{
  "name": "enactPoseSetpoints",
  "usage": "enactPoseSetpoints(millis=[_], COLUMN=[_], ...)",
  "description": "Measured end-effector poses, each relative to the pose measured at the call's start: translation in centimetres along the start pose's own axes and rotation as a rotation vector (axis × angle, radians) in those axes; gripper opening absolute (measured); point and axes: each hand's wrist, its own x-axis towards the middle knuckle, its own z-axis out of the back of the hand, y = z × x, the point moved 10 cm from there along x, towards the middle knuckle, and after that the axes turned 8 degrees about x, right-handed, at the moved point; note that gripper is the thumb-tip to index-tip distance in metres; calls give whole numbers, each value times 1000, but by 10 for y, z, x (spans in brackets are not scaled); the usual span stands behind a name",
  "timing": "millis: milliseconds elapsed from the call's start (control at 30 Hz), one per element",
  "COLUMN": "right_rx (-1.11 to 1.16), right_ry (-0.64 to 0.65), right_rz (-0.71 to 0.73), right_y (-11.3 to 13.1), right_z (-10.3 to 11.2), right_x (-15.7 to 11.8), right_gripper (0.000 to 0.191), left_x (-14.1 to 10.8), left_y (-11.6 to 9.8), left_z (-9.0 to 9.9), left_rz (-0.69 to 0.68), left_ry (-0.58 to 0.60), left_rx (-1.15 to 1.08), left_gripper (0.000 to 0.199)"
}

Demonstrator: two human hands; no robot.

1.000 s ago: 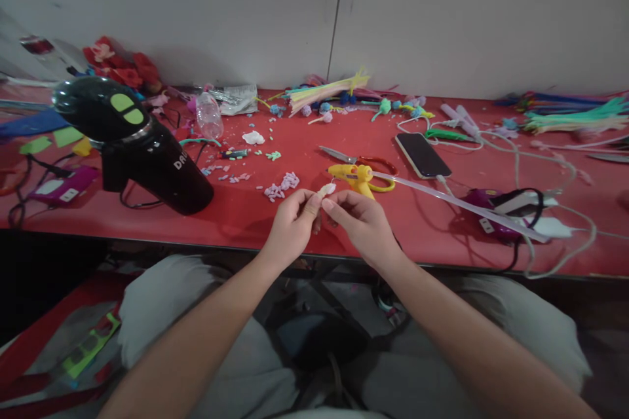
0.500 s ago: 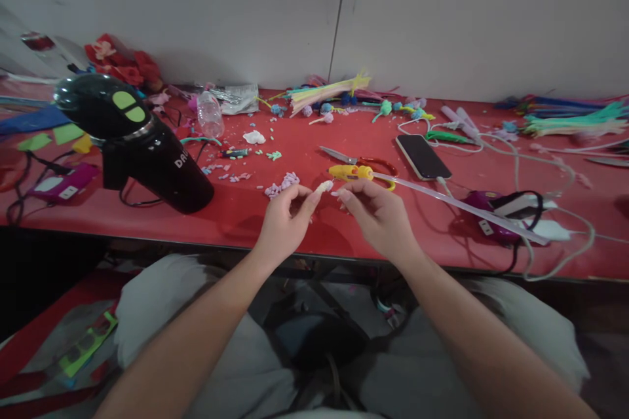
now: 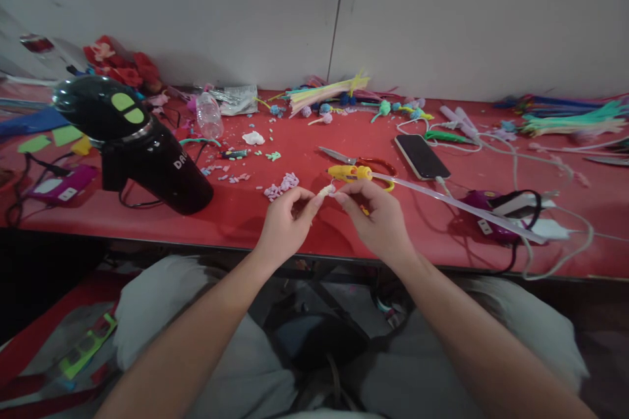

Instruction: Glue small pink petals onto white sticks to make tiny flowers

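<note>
My left hand (image 3: 291,219) pinches a small cream-coloured fuzzy piece (image 3: 325,191) between thumb and forefinger. My right hand (image 3: 377,215) meets it from the right, its thumb and forefinger closed on a tiny pale lilac piece (image 3: 335,194) that touches the cream one. A heap of short lilac pieces (image 3: 282,186) lies on the table just left of my left hand. Right behind my hands lies a yellow glue gun (image 3: 350,173) with a long translucent glue stick (image 3: 442,198) in its back. Scissors (image 3: 339,156) with orange handles lie behind the glue gun.
A black tumbler (image 3: 157,150) stands at the left on the red table (image 3: 236,219). A phone (image 3: 422,157) with a charging cable lies at the right, near a purple power strip (image 3: 484,209) and loose cords. Pipe cleaners (image 3: 327,95) lie along the wall.
My right hand has moved slightly left, bringing the lilac piece against the cream piece. My left hand stays nearly where it was.
</note>
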Motion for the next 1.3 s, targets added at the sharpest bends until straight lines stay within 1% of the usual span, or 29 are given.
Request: enactPoseSetpoints(millis=[200, 500, 867, 967, 1133, 1300], right_rx=[-64, -101, -159, -170, -142, -88], right_ry=[18, 41, -3, -14, -44, -25], right_rz=[-4, 10, 79, 99, 83, 47], right_y=[-1, 0, 4, 7, 8, 6], right_z=[-1, -2, 3, 4, 9, 7], right_x=[1, 2, 1, 1, 1, -1], right_gripper=[14, 16, 14, 15, 15, 12], left_x=[0, 0, -1, -1, 1, 1], left_y=[-1, -1, -10, -11, -7, -3], left_z=[-1, -1, -2, -3, 0, -1], left_rz=[-7, -24, -139, -125, -61, -31], left_ry=[8, 19, 8, 23, 21, 27], left_rx=[31, 53, 130, 108, 83, 65], left_gripper=[30, 31, 26, 28, 29, 30])
